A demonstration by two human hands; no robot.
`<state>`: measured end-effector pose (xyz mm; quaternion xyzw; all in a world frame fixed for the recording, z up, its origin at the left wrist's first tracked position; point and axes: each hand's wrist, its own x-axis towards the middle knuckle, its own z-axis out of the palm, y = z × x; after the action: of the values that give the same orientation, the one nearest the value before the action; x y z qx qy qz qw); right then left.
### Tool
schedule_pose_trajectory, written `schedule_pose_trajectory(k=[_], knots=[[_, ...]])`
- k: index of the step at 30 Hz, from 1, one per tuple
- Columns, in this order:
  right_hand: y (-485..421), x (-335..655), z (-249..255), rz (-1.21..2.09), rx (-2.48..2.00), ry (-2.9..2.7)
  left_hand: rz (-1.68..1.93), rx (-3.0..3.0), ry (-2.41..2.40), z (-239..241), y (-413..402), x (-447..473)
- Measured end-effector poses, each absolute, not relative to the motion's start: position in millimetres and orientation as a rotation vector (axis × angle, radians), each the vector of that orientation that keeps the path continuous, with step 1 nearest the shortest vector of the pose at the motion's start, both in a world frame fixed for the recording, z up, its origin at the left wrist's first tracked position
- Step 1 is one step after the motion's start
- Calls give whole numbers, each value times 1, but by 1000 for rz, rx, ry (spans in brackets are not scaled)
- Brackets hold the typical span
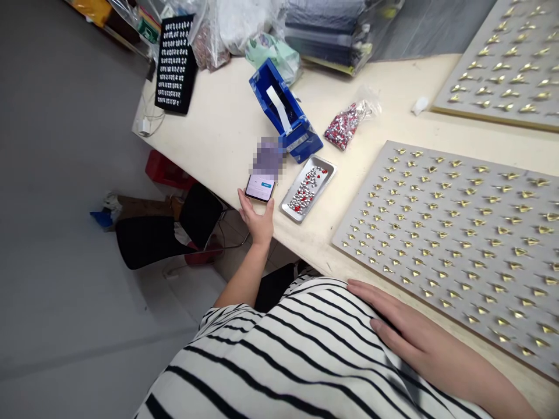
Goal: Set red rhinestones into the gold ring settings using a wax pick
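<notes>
1. At the near edge of the cream table [227,105], the left hand [257,216] grips a smartphone [261,187] by its lower end, with the thumb [269,208] on one side and the fingers [241,196] curled against the other. The screen is lit pale pink with a small blue button. A pixelated patch hides whatever lies just past the phone.
2. The right hand [414,340] lies flat on the person's striped shirt [283,355], holding nothing. Its fingers [362,289] are extended and close together, and it sits just beside the table edge.
3. Just right of the phone, a metal tray [307,189] holds a strip of silver and red rhinestones. Farther away stands a tilted blue plastic box [282,107] with a white strip across it, and to its right lies a clear bag of red and silver rhinestones [343,125].
4. On the right, a grey board [445,244] carries rows of small gold pointed pieces. A second such board [502,64] lies at the far right.
5. At the far left corner of the table sits a black rack [174,64] with rows of silver pieces. Plastic-wrapped bags [323,29] are piled along the far edge, and a red crate [168,169] sits on the floor to the left.
</notes>
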<state>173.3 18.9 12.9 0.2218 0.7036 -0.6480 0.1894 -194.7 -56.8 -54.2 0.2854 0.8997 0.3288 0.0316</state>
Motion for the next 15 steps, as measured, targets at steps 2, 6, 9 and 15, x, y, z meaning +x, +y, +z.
schedule_pose_trajectory(k=[2, 6, 9, 15], knots=[[19, 173, 13, -1829, 630, 1978, 1043, 883, 2804, -56, -57, -195], [19, 173, 14, -1852, 646, 1980, 1066, 892, 2832, -56, -57, -195], [20, 173, 14, -1838, 649, 1957, 1071, 897, 2839, -55, -57, -195], [19, 174, 13, -1853, 650, 1955, 1075, 903, 2834, -55, -57, -194]])
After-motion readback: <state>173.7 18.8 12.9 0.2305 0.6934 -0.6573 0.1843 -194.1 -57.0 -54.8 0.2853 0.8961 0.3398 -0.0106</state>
